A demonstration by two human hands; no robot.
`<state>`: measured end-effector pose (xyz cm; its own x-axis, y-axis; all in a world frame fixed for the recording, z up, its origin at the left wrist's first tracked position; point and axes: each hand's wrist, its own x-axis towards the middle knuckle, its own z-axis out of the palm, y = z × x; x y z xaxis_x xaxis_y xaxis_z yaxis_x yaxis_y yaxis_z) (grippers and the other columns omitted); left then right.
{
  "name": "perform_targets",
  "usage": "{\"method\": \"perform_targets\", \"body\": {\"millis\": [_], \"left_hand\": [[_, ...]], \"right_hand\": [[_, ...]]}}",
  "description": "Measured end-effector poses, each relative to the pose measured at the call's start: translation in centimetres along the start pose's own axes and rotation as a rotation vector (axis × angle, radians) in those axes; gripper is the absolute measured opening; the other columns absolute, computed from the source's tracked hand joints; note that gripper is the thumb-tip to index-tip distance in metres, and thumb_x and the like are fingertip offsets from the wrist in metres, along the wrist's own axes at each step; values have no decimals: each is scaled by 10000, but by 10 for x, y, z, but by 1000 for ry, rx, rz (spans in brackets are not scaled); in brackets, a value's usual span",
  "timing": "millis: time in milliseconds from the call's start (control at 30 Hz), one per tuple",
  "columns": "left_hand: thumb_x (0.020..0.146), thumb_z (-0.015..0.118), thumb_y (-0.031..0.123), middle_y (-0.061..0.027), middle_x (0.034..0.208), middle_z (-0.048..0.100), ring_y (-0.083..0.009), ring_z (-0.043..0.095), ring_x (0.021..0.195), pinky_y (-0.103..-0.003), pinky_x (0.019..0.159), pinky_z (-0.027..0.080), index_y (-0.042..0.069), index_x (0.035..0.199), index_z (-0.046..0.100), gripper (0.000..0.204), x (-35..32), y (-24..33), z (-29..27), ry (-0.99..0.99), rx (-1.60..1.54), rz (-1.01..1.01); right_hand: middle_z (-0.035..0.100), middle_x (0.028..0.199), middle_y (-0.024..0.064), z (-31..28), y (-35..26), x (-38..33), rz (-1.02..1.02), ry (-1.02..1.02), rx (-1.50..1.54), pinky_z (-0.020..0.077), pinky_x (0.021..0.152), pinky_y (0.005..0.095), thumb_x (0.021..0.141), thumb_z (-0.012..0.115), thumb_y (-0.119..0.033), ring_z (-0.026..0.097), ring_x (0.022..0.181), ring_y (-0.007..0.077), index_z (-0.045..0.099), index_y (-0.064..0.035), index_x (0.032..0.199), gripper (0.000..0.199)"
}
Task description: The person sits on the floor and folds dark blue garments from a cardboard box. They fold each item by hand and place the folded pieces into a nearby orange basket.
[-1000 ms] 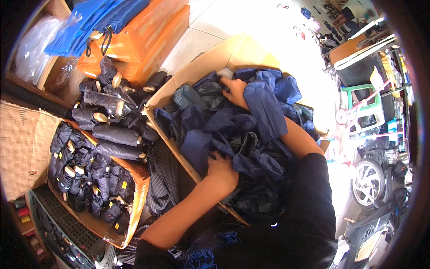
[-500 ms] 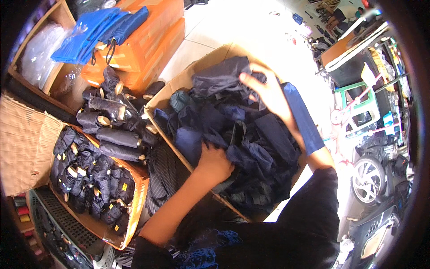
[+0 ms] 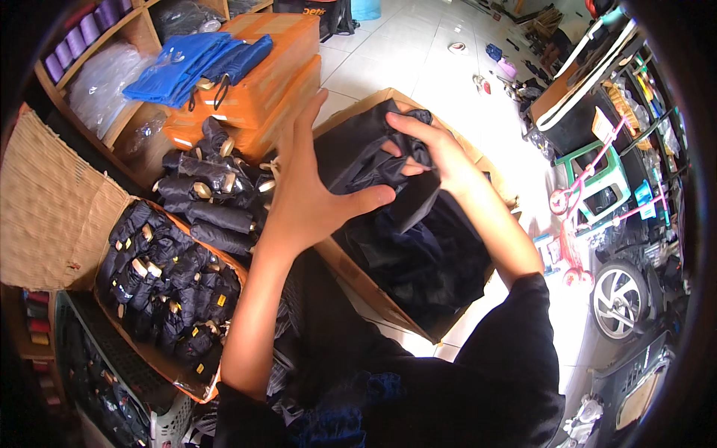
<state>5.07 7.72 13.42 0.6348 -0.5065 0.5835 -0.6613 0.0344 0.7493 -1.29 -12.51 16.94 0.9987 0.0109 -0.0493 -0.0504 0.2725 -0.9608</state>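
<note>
Over a cardboard box, my right hand grips a black cloth piece, its thumb on top and fingers partly inside a fold. The cloth hangs in loose folds, one pointed end drooping toward me. My left hand is raised at the cloth's left side, thumb and fingers spread wide, holding nothing; it hides part of the cloth's left edge, so I cannot tell whether it touches. Beneath both hands, a heap of dark blue and black fabric fills the box.
At left, an open carton holds several folded black umbrellas, with more black umbrellas piled behind. Orange packages carry blue bags. Toward the right are a green stool, a pink scooter and a spoked wheel.
My left hand has come up out of the fabric heap and opened beside the cloth. My right hand has brought the black cloth nearer. The blue strip along my right forearm is gone.
</note>
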Motion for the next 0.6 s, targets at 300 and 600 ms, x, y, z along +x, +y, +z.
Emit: {"method": "perform_targets", "body": {"millis": [300,600], "left_hand": [[749,694,-56,-37,962,574,-142,589,892,-262,834,483,19,1282,471,583,-41,3,-27,248,-542,-326],[749,796,205,-199,1289,543,-300,530,1210,-336,1016,399,-27,1317,462,698,-205,-14,-94,-374,82,-587]], "right_hand": [[604,1123,89,75,24,19,-368,-128,-211,479,564,229,985,528,-205,567,719,93,462,-64,1309,360],[624,1154,101,11,27,26,-49,-66,-649,523,777,252,1012,451,-244,654,904,160,547,12,1226,347]]}}
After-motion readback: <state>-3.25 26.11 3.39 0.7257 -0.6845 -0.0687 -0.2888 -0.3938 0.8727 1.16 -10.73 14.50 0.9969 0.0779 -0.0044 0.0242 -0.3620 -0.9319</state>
